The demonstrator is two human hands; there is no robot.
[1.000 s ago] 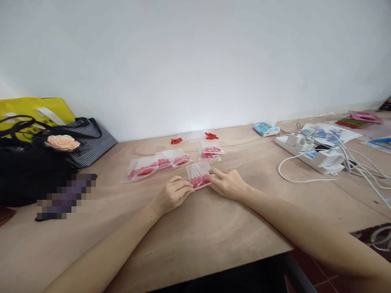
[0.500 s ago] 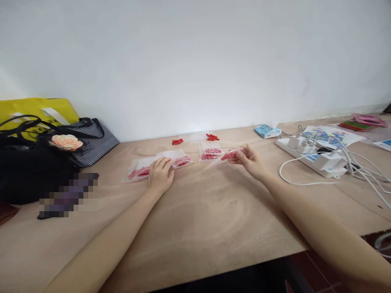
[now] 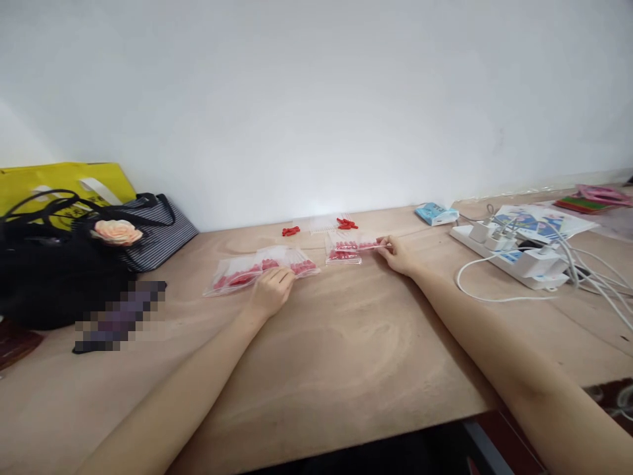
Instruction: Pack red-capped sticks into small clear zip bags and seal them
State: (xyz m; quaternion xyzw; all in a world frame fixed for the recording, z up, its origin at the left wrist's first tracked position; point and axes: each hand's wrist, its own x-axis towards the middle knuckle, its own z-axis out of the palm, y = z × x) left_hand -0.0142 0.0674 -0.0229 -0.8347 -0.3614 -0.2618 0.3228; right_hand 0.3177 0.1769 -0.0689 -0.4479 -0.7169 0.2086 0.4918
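Note:
My right hand (image 3: 397, 256) pinches the edge of a small clear plastic bag (image 3: 368, 246) of red pieces. This bag reaches leftward over a small stack of similar bags (image 3: 343, 256). To the left, my left hand (image 3: 271, 291) has its fingers closed at the near edge of a middle bag (image 3: 270, 264) with red pieces in it. The fingertips are partly hidden there. Beside that hand lie a left bag (image 3: 232, 277) and a right bag (image 3: 302, 266), both filled with red pieces and overlapping the middle one.
Two loose red heaps lie farther back, a left heap (image 3: 291, 231) and a right heap (image 3: 347, 224), the latter on clear bags (image 3: 321, 225). A white power strip (image 3: 514, 260) with cables and a blue packet (image 3: 436, 214) are on the right. Bags, including a striped bag (image 3: 168, 227), stand left.
My right hand has lowered its bag onto the small stack. My left hand has shifted slightly right, its fingers now closed at the bag's edge, and a middle cluster of red pieces shows.

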